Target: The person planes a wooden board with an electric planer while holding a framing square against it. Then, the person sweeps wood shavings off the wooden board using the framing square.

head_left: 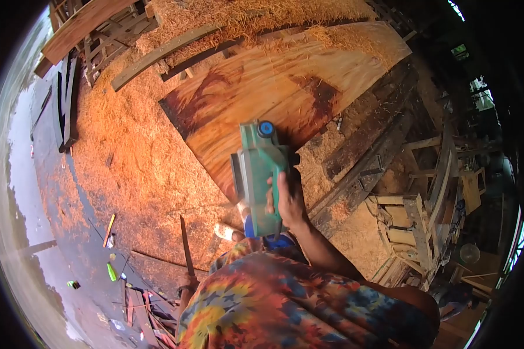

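While your right hand (pixel 291 203) is closed around the side handle of a green power planer (pixel 256 174), its fingers wrap in close, likely so that one hand can bear the weight and steer the tool. The planer points away from your body, its blue knob (pixel 266 128) at the far end, and hides part of the slab's near right edge; whether it touches the wood you cannot tell from this angle. Your left hand (pixel 186 282) is low at the left, beside the near end of a long, narrow dark strip (pixel 186 247); whether it grips that strip is unclear.

Beyond the planer, the broad wooden slab (pixel 262 81) lies flat, dark stains near its left corner and along its right edge. Its wide face is turned up, which probably gives the tool's sole good support. Curled shavings (pixel 343 42) cover part of its far edge. Heavy timbers (pixel 370 145) lie beside its right edge, with a wooden frame (pixel 413 227) farther right.
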### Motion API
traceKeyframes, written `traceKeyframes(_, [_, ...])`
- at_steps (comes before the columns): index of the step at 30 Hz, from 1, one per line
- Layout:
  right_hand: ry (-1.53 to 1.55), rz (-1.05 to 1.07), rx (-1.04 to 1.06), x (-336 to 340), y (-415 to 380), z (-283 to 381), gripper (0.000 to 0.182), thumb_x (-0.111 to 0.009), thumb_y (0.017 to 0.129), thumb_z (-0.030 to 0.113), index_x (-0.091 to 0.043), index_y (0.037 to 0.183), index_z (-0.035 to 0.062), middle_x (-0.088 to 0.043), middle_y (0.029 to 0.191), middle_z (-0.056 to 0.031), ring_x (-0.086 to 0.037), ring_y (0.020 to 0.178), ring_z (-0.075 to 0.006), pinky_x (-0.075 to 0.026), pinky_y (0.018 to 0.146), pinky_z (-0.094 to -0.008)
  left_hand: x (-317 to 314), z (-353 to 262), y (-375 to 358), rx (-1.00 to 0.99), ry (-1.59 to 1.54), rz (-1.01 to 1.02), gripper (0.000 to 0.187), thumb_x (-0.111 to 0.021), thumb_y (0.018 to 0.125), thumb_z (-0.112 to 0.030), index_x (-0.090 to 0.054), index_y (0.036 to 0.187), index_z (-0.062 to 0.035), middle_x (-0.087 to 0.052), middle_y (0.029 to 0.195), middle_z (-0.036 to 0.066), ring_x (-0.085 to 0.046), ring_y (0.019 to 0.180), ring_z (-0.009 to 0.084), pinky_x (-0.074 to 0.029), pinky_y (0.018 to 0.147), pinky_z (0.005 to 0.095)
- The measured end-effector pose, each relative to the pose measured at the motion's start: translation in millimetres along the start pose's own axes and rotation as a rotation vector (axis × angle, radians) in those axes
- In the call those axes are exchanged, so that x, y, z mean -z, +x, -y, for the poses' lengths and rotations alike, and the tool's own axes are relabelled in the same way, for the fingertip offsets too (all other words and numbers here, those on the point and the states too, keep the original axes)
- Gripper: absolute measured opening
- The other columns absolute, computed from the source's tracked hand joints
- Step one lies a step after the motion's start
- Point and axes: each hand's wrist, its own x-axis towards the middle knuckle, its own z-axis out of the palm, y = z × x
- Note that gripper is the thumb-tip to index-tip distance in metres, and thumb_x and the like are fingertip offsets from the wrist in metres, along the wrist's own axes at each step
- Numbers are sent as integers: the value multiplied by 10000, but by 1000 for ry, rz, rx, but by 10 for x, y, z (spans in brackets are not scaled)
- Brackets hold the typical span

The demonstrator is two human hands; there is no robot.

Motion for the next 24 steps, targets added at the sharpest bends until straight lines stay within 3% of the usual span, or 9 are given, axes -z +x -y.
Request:
traceKeyframes(6, [18, -10, 22, -93, 418, 103, 597, -432, 1035, 585, -530, 1029, -4, -466, 542, -32, -438, 398, -118, -395, 410, -270, 66, -308, -29, 30, -99, 15, 197, -529, 991, -185, -498, 1111, -33, -654, 729, 120, -637, 504, 224, -516, 419, 387])
traceKeyframes(15, [-73, -27, 49, -279, 1883, 585, 618, -488, 986, 646, -582, 897, 42, -498, 526, -31, -465, 390, -129, -392, 405, -287, 188, -728, 15, 18, -280, 8, 170, -528, 993, -166, -489, 1095, -36, -660, 725, 122, -637, 493, 225, -516, 414, 384])
traceKeyframes(18, [-35, -68, 121, -373, 2553, 672, 632, -549, 967, 628, -577, 759, 32, -544, 550, -44, -526, 385, -155, -393, 375, -320, 215, -799, 101, -24, -407, -2, 162, -528, 994, -160, -486, 1090, -36, -662, 723, 123, -637, 490, 225, -515, 413, 383])
traceKeyframes(21, [38, -65, 168, -445, 3139, 793, 593, -624, 950, 570, -584, 770, 7, -574, 611, -69, -552, 407, -173, -409, 348, -337, 241, -900, 173, -64, -534, -4, 153, -527, 994, -153, -483, 1084, -37, -665, 722, 124, -637, 486, 225, -515, 412, 382])
traceKeyframes(24, [-32, -32, 173, -454, 3357, 882, 618, -612, 922, 648, -594, 881, 31, -569, 618, -71, -545, 463, -166, -471, 467, -333, 278, -1018, 52, -74, -517, -3, 141, -525, 993, -134, -479, 1080, -34, -668, 719, 129, -635, 477, 228, -515, 408, 383])
